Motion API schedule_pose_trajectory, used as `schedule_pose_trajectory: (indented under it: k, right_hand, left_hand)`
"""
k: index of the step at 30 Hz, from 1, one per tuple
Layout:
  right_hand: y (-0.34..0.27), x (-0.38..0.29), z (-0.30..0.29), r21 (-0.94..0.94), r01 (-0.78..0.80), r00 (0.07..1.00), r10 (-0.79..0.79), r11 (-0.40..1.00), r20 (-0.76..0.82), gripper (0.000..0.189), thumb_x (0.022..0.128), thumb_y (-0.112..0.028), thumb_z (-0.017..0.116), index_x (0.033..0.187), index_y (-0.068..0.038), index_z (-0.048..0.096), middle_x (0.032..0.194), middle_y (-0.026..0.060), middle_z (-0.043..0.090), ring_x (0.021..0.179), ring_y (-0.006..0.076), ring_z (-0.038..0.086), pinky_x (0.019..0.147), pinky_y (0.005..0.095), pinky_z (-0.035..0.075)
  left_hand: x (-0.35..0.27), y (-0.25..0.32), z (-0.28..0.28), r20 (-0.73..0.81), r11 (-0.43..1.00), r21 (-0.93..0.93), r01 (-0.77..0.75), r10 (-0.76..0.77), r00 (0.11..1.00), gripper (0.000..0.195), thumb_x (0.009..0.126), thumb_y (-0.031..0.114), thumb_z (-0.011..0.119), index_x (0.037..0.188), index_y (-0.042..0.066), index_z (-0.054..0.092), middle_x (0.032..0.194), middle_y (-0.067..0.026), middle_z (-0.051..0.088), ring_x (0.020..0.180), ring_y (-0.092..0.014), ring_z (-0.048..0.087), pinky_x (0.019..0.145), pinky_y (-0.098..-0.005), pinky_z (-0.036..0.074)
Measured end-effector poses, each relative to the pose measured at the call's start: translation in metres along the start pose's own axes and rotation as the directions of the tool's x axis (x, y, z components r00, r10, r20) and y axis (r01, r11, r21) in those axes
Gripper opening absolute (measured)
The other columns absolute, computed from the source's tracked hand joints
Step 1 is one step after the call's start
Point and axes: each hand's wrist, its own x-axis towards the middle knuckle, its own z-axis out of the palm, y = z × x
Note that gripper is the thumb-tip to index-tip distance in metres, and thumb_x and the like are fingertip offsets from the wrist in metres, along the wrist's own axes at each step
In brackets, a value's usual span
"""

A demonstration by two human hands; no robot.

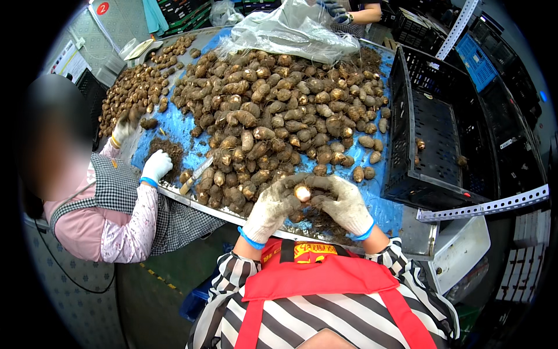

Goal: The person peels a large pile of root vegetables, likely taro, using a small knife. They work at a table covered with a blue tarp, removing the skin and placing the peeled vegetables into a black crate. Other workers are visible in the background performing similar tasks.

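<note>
Between my gloved hands is a taro corm (302,193), its pale cut end turned up toward me. My left hand (273,207) grips it from the left side, the glove's fingers dark with soil. From the other side, the fingers of my right hand (344,203) close in around it; whether they press on it is hard to tell. Just below lies another corm (297,216) near the table's front edge, with loose root fibres and soil (324,222) beside it. A big heap of taro corms (279,113) rises right beyond my hands.
A knife (197,175) rests against the heap's left side. At right stands a black plastic crate (436,131) with a few corms inside. A co-worker's gloved hand (157,166) is at the left edge. A plastic sack (292,32) lies behind the heap, near another person's gloved hand (335,9).
</note>
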Motion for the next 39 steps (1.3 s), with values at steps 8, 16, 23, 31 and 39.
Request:
schedule_pose_trajectory:
  k: [8,16,23,31,39]
  right_hand:
    - [0.022,0.009,0.008,-0.157,-0.062,0.971,0.023,0.986,-0.236,0.015,0.083,-0.003,0.062,0.095,-0.005,0.071,0.091,0.0141,0.069,0.085,0.0322,0.067,0.077,0.0396,0.054]
    - [0.002,0.015,0.007,-0.099,0.077,0.993,-0.068,0.992,0.098,0.025,0.082,-0.013,0.066,0.106,-0.009,0.072,0.096,0.0165,0.068,0.092,0.0331,0.067,0.084,0.0414,0.053]
    - [0.030,0.005,0.015,-0.464,0.073,0.993,-0.106,0.883,-0.046,0.017,0.081,-0.014,0.065,0.097,-0.008,0.067,0.091,0.0143,0.067,0.089,0.0352,0.066,0.081,0.0446,0.053]
    - [0.033,-0.005,0.007,-0.031,-0.013,0.999,0.011,0.999,-0.049,0.035,0.085,-0.013,0.068,0.119,-0.008,0.067,0.105,0.0170,0.068,0.102,0.0344,0.065,0.088,0.0415,0.052]
    - [0.028,-0.008,0.026,-0.261,0.157,0.932,-0.231,0.952,-0.281,0.022,0.075,-0.005,0.067,0.097,-0.008,0.070,0.089,0.0114,0.066,0.087,0.0332,0.065,0.077,0.0431,0.052]
  left_hand:
    - [0.000,0.016,0.013,-0.043,0.964,0.263,0.032,-0.022,0.999,0.069,0.079,0.002,0.076,0.142,-0.003,0.048,0.127,-0.0117,0.061,0.108,-0.018,0.061,0.091,-0.0285,0.051]
    - [0.007,0.002,-0.003,0.030,0.688,0.708,-0.160,0.198,0.980,0.079,0.079,0.008,0.075,0.148,-0.007,0.039,0.126,-0.0182,0.063,0.101,-0.019,0.065,0.085,-0.0283,0.055]
    - [0.001,0.006,0.023,-0.048,0.860,0.510,0.022,0.003,0.999,0.086,0.071,-0.001,0.073,0.149,-0.007,0.036,0.127,-0.0168,0.064,0.109,-0.021,0.064,0.090,-0.0323,0.054]
    - [0.007,0.005,0.012,-0.092,0.926,0.374,-0.047,0.088,0.992,0.070,0.076,-0.001,0.073,0.141,-0.007,0.049,0.125,-0.0157,0.064,0.110,-0.022,0.064,0.095,-0.0327,0.052]
    - [0.011,-0.004,0.007,-0.119,0.937,0.348,-0.014,0.059,0.991,0.066,0.075,0.006,0.080,0.133,-0.010,0.054,0.121,-0.0157,0.065,0.104,-0.021,0.065,0.089,-0.0307,0.054]
